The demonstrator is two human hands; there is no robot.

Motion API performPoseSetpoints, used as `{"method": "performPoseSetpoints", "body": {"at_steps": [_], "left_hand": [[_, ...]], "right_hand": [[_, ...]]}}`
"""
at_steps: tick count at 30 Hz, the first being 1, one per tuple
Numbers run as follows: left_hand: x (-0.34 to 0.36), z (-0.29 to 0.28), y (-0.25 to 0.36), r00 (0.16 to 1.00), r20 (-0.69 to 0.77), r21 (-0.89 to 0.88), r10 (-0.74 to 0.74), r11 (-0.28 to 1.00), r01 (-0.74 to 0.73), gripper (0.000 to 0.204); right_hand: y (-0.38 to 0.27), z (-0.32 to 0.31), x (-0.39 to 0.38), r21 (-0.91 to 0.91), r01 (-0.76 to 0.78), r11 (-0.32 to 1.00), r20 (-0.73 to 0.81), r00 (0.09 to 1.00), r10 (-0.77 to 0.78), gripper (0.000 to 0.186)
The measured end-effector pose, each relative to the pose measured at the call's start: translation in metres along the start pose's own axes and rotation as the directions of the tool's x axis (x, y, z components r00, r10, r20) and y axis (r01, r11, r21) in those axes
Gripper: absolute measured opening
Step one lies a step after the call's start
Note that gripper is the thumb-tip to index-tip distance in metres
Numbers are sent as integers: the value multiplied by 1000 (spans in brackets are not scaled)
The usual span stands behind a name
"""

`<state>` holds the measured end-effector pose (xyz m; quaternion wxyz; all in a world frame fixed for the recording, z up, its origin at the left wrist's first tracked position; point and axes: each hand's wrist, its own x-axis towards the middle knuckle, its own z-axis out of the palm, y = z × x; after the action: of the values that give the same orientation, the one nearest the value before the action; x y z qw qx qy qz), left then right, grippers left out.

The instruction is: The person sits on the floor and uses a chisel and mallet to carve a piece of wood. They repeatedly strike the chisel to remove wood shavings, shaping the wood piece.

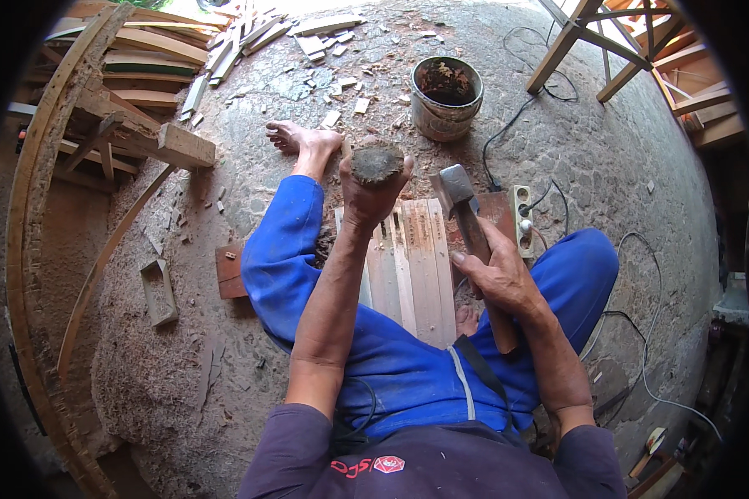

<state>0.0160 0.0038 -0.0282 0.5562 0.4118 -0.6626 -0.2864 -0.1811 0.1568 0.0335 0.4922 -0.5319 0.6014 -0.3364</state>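
Observation:
My right hand (501, 270) is closed round the wooden handle of a hammer (454, 185). The hammer's metal head points away from me, and the handle's end reaches back over my lap. Out in front, my left hand (366, 198) grips a short, round piece of wood (378, 165) with a rough, dark top; its lower part is hidden by the hand. Below and between both hands, several pale wooden slats (420, 274) lie side by side between my legs, with dark slots and brown marks near their far ends. The hammer and the round wood are apart.
A dirty bucket (446, 125) stands beyond my hands. A white power strip (522, 223) with plugs and cables lies at the right. Wood offcuts (316, 46) and shavings litter the far floor. Timber framing (183, 148) rises at the left, wooden trestle legs (553, 58) at the far right.

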Motion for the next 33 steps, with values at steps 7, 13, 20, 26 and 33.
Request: {"method": "performPoseSetpoints", "body": {"at_steps": [7,13,20,26,33], "left_hand": [[-3,-1,-20,992,-31,-231,-126,966,115,22],[-1,-10,-35,975,1,-230,-221,949,216,21],[-14,9,0,950,194,87,245,960,-266,17],[-22,8,-20,946,203,41,254,963,-268,23],[-27,6,-30,943,208,48,260,960,-275,23]], "right_hand": [[-3,2,1,-8,-27,1000,30,999,27,58],[-3,2,1,-4,-51,999,40,998,51,61],[0,5,1,-150,190,970,-53,978,-200,59],[-45,8,-1,-473,599,646,-112,687,-718,70],[-48,11,16,-821,283,496,135,940,-312,69]]}}
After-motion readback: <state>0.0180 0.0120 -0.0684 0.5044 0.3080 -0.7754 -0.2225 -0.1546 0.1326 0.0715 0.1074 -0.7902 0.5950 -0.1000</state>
